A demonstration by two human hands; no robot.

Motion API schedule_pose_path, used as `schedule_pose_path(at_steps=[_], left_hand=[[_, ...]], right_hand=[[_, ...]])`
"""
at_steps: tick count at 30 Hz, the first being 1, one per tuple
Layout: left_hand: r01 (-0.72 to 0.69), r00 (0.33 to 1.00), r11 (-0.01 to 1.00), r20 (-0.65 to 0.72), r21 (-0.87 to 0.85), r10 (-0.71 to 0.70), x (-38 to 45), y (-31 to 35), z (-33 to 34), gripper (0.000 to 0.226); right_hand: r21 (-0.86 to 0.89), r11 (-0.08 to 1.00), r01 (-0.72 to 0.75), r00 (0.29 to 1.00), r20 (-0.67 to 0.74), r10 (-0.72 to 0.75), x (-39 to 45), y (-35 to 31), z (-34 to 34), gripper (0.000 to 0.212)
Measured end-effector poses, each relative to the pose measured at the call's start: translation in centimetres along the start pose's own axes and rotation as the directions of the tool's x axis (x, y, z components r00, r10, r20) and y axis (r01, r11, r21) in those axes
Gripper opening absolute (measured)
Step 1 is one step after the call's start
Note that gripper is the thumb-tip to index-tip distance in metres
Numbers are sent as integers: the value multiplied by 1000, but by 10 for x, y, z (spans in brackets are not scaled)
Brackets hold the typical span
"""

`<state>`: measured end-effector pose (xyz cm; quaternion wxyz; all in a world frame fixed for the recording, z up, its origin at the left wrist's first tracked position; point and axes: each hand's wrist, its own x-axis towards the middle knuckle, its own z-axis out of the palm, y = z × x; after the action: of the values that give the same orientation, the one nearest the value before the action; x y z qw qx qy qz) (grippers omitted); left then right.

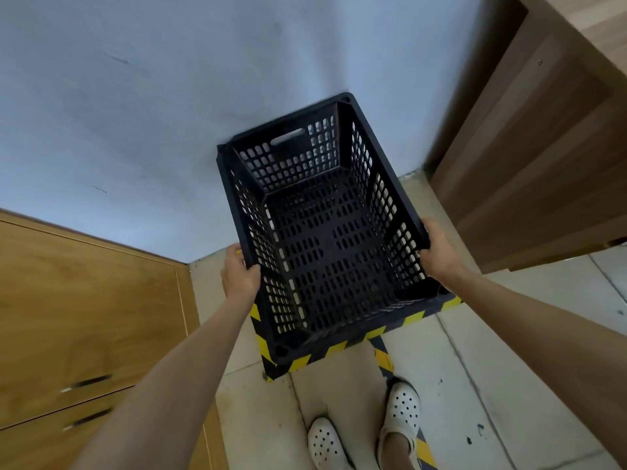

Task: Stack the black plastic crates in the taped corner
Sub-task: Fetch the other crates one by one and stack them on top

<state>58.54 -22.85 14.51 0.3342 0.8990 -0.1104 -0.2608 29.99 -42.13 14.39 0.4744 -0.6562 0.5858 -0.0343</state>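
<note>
Fingers point(253, 268) of the left hand point(239, 276) curl over the near left rim of the black plastic crate point(325, 239), while the right hand point(437, 252) wraps the near right rim the same way, so both hands grip it by its long top edges. The crate hangs or rests over the corner marked by yellow-and-black tape point(334, 349) on the floor point(509, 351), its far end close to the blue wall point(135, 113); whether it already sits on another crate cannot be told. It looks empty, stiff and fairly light, with perforated walls and a thick rim that offers firm purchase; the slot handle point(287, 136) in the far end wall is another hold. Count: one crate plainly visible, two hands, two white shoes point(403, 412), one wooden cabinet point(84, 317) on the left.
</note>
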Motion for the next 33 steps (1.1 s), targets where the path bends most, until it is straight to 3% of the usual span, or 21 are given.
schedule_pose_path(at_steps=[9,16,33], left_hand=[[-47,996,999,72,-26,49,-8,14,15,49],[-30,998,1000,50,-6,31,-7,8,20,51],[-21,999,1000,26,6,21,-8,11,15,52]], right_hand=[[-96,994,-51,997,-54,45,3,-3,-30,69],[-94,993,-72,995,-70,66,-3,-1,-26,67],[-93,996,1,999,-51,-5,-5,8,-21,64]])
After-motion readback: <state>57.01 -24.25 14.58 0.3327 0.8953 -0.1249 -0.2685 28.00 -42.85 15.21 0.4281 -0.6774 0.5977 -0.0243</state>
